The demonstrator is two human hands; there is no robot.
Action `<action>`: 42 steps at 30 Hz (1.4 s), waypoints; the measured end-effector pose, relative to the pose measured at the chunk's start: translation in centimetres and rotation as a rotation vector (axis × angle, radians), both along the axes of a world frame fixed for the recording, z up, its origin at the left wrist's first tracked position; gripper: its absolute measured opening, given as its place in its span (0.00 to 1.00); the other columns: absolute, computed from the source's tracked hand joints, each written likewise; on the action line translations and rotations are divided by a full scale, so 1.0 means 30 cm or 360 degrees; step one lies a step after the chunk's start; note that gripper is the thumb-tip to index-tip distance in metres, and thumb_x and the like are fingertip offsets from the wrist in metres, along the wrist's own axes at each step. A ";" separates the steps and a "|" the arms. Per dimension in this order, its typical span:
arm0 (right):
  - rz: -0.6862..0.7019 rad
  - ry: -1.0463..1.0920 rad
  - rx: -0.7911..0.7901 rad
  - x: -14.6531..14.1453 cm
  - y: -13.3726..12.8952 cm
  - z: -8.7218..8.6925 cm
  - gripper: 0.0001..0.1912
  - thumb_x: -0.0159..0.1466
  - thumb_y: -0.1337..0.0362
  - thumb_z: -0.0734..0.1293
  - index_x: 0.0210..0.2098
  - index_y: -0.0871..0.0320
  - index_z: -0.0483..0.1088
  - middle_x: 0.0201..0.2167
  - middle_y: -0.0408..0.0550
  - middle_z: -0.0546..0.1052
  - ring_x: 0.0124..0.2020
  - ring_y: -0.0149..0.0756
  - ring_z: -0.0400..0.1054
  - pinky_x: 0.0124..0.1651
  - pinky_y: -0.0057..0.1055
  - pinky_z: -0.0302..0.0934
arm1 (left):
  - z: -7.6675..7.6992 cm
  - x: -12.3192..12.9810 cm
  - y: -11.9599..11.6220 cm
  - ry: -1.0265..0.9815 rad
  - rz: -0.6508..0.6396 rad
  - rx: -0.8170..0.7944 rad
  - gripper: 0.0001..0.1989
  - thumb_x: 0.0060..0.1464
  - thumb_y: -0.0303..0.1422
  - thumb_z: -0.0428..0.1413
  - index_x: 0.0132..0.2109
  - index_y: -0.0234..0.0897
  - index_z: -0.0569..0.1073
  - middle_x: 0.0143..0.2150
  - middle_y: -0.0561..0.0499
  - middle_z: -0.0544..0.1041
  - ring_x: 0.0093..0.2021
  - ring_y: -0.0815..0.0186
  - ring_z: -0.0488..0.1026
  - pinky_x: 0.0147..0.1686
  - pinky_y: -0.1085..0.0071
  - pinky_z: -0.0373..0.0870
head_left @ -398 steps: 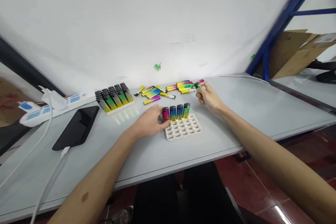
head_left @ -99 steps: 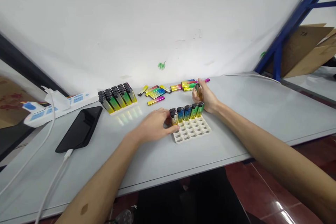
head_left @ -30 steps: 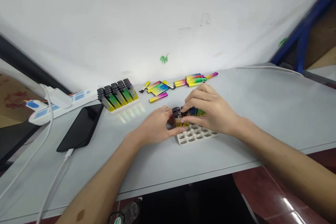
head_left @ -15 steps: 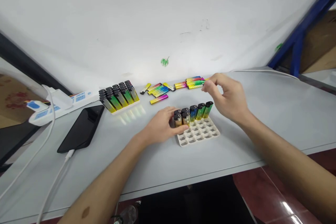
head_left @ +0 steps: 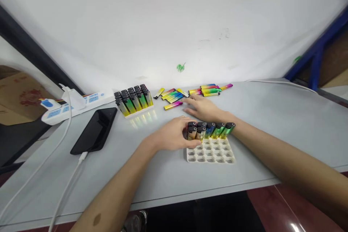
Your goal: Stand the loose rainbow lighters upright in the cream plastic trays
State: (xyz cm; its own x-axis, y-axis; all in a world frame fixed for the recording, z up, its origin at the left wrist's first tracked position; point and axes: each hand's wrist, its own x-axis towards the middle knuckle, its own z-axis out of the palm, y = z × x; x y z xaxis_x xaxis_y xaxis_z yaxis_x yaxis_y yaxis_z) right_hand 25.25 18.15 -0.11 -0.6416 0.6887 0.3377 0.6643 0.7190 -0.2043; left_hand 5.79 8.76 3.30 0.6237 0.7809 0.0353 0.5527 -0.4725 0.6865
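A white holed tray (head_left: 210, 154) lies in front of me, with several shiny lighters (head_left: 219, 130) upright in its back rows and bare holes in front. My left hand (head_left: 174, 134) wraps around the lighters at the tray's left end, its thumb low in front of them and its fingers behind. Beyond the tray, my right hand (head_left: 202, 108) stretches leftward over the table, thumb and fingers apart and nothing between them. Its fingertips are close to a yellow-and-magenta lighter (head_left: 173, 106). A pile of loose coloured lighters (head_left: 209, 90) lies behind that hand.
A second tray (head_left: 140, 112), packed with upright lighters, stands at the back left. Left of it are a black phone (head_left: 94, 130) with a charging cable and a white power strip (head_left: 87, 101). A white wall (head_left: 163, 25) closes off the table's back.
My right hand has swung left from the right-hand pile toward the loose lighters in the middle, its pinch now opened. My left hand keeps its place on the tray. The view has shifted slightly.
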 end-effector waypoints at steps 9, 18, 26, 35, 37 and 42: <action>-0.0231 -0.0022 -0.0117 -0.061 0.025 0.006 0.18 0.67 0.52 0.63 0.48 0.60 0.71 0.44 0.57 0.70 0.43 0.45 0.67 0.45 0.40 0.62 | 0.008 0.004 -0.007 0.0064 -0.0019 0.0149 0.12 0.49 0.42 0.61 0.34 0.40 0.69 0.34 0.53 0.73 0.38 0.61 0.71 0.36 0.67 0.64; -0.0322 0.1401 -0.0873 0.176 -0.082 0.037 0.16 0.61 0.52 0.70 0.40 0.57 0.68 0.40 0.50 0.79 0.41 0.39 0.74 0.49 0.40 0.65 | 0.007 0.012 -0.014 0.0025 -0.0001 0.0176 0.10 0.50 0.40 0.60 0.33 0.40 0.70 0.33 0.53 0.73 0.33 0.64 0.70 0.32 0.68 0.64; -0.0287 0.1808 -0.1333 0.193 -0.116 0.025 0.21 0.62 0.42 0.66 0.35 0.53 0.62 0.17 0.32 0.56 0.14 0.23 0.42 0.17 0.23 0.36 | 0.017 0.024 -0.026 0.0073 0.0067 0.0141 0.10 0.50 0.40 0.59 0.34 0.39 0.70 0.34 0.53 0.73 0.31 0.66 0.69 0.29 0.69 0.62; -0.0450 0.1988 -0.1449 0.179 -0.108 0.028 0.27 0.65 0.43 0.57 0.19 0.54 0.51 0.12 0.34 0.46 0.14 0.24 0.34 0.17 0.27 0.31 | 0.020 0.028 -0.034 0.0086 0.0147 0.0125 0.10 0.49 0.39 0.59 0.35 0.39 0.70 0.33 0.54 0.74 0.31 0.66 0.71 0.32 0.69 0.66; -0.0459 0.1997 -0.1438 0.176 -0.105 0.028 0.26 0.65 0.45 0.56 0.18 0.54 0.50 0.12 0.34 0.46 0.14 0.24 0.34 0.17 0.27 0.31 | 0.023 0.030 -0.036 0.0077 0.0140 0.0111 0.10 0.49 0.39 0.59 0.35 0.39 0.70 0.33 0.54 0.74 0.31 0.65 0.71 0.32 0.69 0.67; -0.0501 0.1986 -0.1414 0.166 -0.104 0.028 0.26 0.65 0.45 0.56 0.18 0.53 0.50 0.11 0.34 0.45 0.14 0.24 0.34 0.17 0.27 0.31 | 0.027 0.033 -0.038 0.0071 0.0160 0.0116 0.10 0.49 0.39 0.59 0.34 0.39 0.69 0.33 0.54 0.74 0.31 0.66 0.70 0.32 0.69 0.67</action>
